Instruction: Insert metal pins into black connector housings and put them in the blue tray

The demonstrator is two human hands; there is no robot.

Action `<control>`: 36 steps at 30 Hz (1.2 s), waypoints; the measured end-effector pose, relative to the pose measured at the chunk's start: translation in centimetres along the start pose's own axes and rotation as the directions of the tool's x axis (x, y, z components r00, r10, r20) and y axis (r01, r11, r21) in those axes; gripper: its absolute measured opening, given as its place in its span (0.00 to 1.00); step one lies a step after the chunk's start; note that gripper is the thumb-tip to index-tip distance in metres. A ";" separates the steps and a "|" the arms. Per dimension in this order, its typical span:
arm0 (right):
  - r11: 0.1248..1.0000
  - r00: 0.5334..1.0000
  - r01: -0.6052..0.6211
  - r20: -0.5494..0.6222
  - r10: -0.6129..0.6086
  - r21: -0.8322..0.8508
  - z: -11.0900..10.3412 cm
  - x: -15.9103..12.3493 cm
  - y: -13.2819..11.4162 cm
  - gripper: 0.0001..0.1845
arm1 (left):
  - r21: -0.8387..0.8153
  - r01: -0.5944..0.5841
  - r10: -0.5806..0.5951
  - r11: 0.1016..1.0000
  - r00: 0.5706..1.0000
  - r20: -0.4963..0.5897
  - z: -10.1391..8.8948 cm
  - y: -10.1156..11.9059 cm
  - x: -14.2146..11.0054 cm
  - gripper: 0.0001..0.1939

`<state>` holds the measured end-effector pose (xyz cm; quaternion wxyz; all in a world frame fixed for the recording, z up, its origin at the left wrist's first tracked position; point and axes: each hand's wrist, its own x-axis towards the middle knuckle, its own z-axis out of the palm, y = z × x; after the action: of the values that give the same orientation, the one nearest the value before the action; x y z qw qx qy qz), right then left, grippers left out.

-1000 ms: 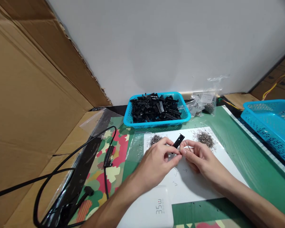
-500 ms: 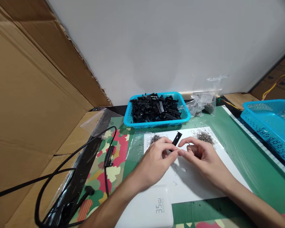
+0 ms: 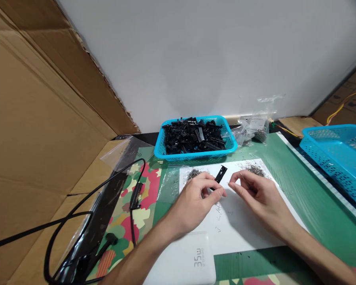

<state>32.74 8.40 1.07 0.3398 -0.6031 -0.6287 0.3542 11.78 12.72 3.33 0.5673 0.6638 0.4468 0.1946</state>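
My left hand (image 3: 200,198) pinches a narrow black plastic part (image 3: 221,173) above a white sheet of paper (image 3: 240,233). The part's far end sticks out past the fingers, tilted up to the right, and its near end is hidden by them. Just right of it, apart from the part, my right hand (image 3: 258,198) has thumb and forefinger pressed together; whatever they hold is too small to make out. Behind the hands lie two piles of tiny metal pieces, a left pile (image 3: 194,173) and a right pile (image 3: 256,171). Some loose bits dot the paper.
A blue basket (image 3: 195,157) full of black plastic parts stands at the back. Another blue basket (image 3: 329,158) is at right. Plastic bags (image 3: 256,128) lie beside the first basket. A white power bank (image 3: 184,261) and a black cable (image 3: 55,233) lie near my left arm.
My right hand has drawn a little to the right, away from the left fingers, and its thumb and forefinger have come together. My left hand still holds the black part in place.
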 end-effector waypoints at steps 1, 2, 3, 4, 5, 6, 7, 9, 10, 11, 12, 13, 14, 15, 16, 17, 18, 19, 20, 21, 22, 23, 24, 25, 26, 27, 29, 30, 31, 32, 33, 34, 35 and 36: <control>0.998 0.999 0.011 -0.036 -0.013 -0.066 -0.3 0.1 0.4 0.14 | -0.007 0.011 -0.011 1.000 1.000 0.011 0.0 0.0 0.0 0.13; 0.989 0.998 0.013 -0.064 -0.023 -0.150 -0.6 0.3 0.8 0.14 | -0.015 0.022 -0.022 1.000 1.000 0.019 0.0 0.0 -0.1 0.14; 0.971 0.996 0.009 -0.079 -0.028 -0.240 -0.9 0.4 1.3 0.14 | -0.021 0.029 -0.028 0.999 0.999 0.024 0.0 0.0 -0.1 0.14; 0.947 0.996 0.000 -0.087 -0.030 -0.321 -1.2 0.6 1.7 0.14 | -0.025 0.032 -0.031 0.999 0.999 0.025 0.0 0.0 -0.1 0.14; 0.922 0.995 -0.006 -0.091 -0.032 -0.388 -1.5 0.7 2.1 0.14 | -0.026 0.033 -0.032 0.999 0.999 0.023 0.0 0.0 -0.1 0.14; 0.899 0.995 -0.006 -0.096 -0.040 -0.437 -1.6 0.8 2.4 0.15 | -0.024 0.032 -0.032 0.999 0.999 0.020 0.0 0.0 -0.1 0.13; 0.883 0.993 0.003 -0.103 -0.058 -0.469 -1.7 0.9 2.6 0.15 | -0.020 0.031 -0.031 0.999 0.999 0.016 0.0 0.0 -0.1 0.14; 0.873 0.984 0.061 -0.117 -0.133 -0.485 -1.7 0.8 2.5 0.15 | -0.016 0.032 -0.031 0.999 0.999 0.016 0.0 0.1 -0.1 0.15; 0.872 0.975 0.117 -0.110 -0.191 -0.476 -1.6 0.7 2.4 0.15 | -0.018 0.032 -0.032 0.999 0.999 0.017 0.0 0.1 -0.1 0.15; 0.869 0.962 0.194 -0.087 -0.260 -0.456 -1.4 0.6 2.2 0.13 | -0.019 0.030 -0.029 0.999 0.999 0.020 0.0 0.1 -0.1 0.16; 0.859 0.940 0.282 -0.058 -0.337 -0.427 -1.2 0.4 1.9 0.11 | -0.020 0.025 -0.024 0.999 0.999 0.024 -0.1 0.1 -0.1 0.16; 0.840 0.910 0.370 -0.025 -0.413 -0.397 -1.0 0.2 1.7 0.08 | -0.021 0.019 -0.018 1.000 0.999 0.027 -0.1 0.1 -0.1 0.16; 0.813 0.878 0.445 0.006 -0.478 -0.376 -0.8 0.0 1.6 0.06 | -0.020 0.011 -0.010 1.000 1.000 0.029 -0.1 0.0 -0.1 0.16; 0.784 0.848 0.502 0.031 -0.529 -0.366 -0.6 -0.1 1.5 0.06 | -0.016 0.003 -0.003 1.000 0.999 0.032 -0.1 0.0 -0.1 0.16; 0.760 0.827 0.538 0.051 -0.560 -0.365 -0.4 -0.3 1.5 0.07 | -0.012 -0.004 0.004 1.000 0.999 0.037 -0.1 0.0 -0.1 0.16; 0.744 0.814 0.558 0.070 -0.576 -0.368 -0.2 -0.4 1.5 0.07 | -0.008 -0.010 0.010 1.000 0.999 0.044 0.0 0.0 -0.1 0.16; 0.731 0.805 0.573 0.090 -0.586 -0.370 -0.1 -0.5 1.5 0.08 | -0.004 -0.014 0.015 1.000 0.998 0.053 0.0 0.1 -0.2 0.16; 0.721 0.798 0.586 0.111 -0.592 -0.370 0.0 -0.6 1.6 0.09 | 0.001 -0.015 0.015 1.000 0.998 0.066 -0.1 0.1 -0.2 0.17; 0.712 0.791 0.598 0.128 -0.598 -0.367 0.0 -0.7 1.7 0.11 | 0.008 -0.016 0.015 1.000 0.997 0.080 -0.1 0.1 -0.2 0.18; 0.704 0.784 0.608 0.140 -0.605 -0.367 0.1 -0.7 1.8 0.12 | 0.017 -0.017 0.015 1.000 0.996 0.093 -0.1 0.2 -0.2 0.18; 0.696 0.778 0.616 0.148 -0.610 -0.369 0.1 -0.7 1.9 0.12 | 0.029 -0.018 0.015 0.999 0.994 0.106 -0.1 0.2 -0.1 0.19; 0.688 0.773 0.621 0.153 -0.615 -0.376 0.2 -0.7 1.9 0.12 | 0.041 -0.020 0.015 0.999 0.993 0.118 -0.2 0.2 -0.1 0.19; 0.681 0.769 0.625 0.155 -0.620 -0.382 0.3 -0.8 2.0 0.12 | 0.051 -0.021 0.014 0.998 0.991 0.130 -0.2 0.2 -0.1 0.19; 0.675 0.765 0.631 0.157 -0.625 -0.383 0.4 -0.8 2.0 0.12 | 0.059 -0.021 0.013 0.998 0.990 0.141 -0.2 0.2 -0.1 0.19; 0.673 0.761 0.636 0.157 -0.630 -0.378 0.5 -0.8 2.0 0.11 | 0.064 -0.019 0.009 0.998 0.988 0.151 -0.2 0.2 -0.1 0.20; 0.678 0.759 0.638 0.151 -0.633 -0.365 0.5 -0.8 2.0 0.11 | 0.069 -0.016 0.005 0.997 0.987 0.160 -0.2 0.2 -0.1 0.20; 0.711 0.772 0.625 0.123 -0.623 -0.321 0.6 -0.8 1.8 0.09 | 0.088 -0.019 0.004 0.996 0.985 0.172 -0.2 0.2 -0.2 0.21; 0.744 0.794 0.598 0.099 -0.599 -0.297 0.6 -0.8 1.6 0.08 | 0.108 -0.027 0.008 0.994 0.985 0.173 -0.1 0.2 -0.2 0.21; 0.788 0.829 0.550 0.069 -0.554 -0.277 0.4 -0.7 1.4 0.08 | 0.132 -0.037 0.014 0.991 0.985 0.173 -0.1 0.2 -0.3 0.20; 0.839 0.872 0.480 0.037 -0.488 -0.258 0.2 -0.6 1.2 0.07 | 0.161 -0.047 0.019 0.986 0.984 0.175 -0.1 0.2 -0.4 0.18; 0.888 0.915 0.393 0.006 -0.403 -0.239 -0.1 -0.5 1.0 0.06 | 0.190 -0.058 0.024 0.980 0.984 0.179 0.0 0.2 -0.5 0.16; 0.929 0.951 0.297 -0.018 -0.309 -0.219 -0.3 -0.3 0.8 0.05 | 0.218 -0.070 0.030 0.973 0.983 0.183 0.1 0.1 -0.6 0.13; 0.959 0.976 0.206 -0.034 -0.216 -0.195 -0.6 -0.1 0.7 0.06 | 0.245 -0.085 0.039 0.966 0.982 0.185 0.1 0.0 -0.7 0.12; 0.978 0.990 0.125 -0.038 -0.133 -0.167 -0.9 0.1 0.6 0.08 | 0.271 -0.104 0.053 0.957 0.981 0.188 0.2 -0.1 -0.7 0.13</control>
<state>33.80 8.57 1.00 0.3266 -0.5955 -0.6850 0.2637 11.55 12.02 3.39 0.4975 0.7692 0.3904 0.0916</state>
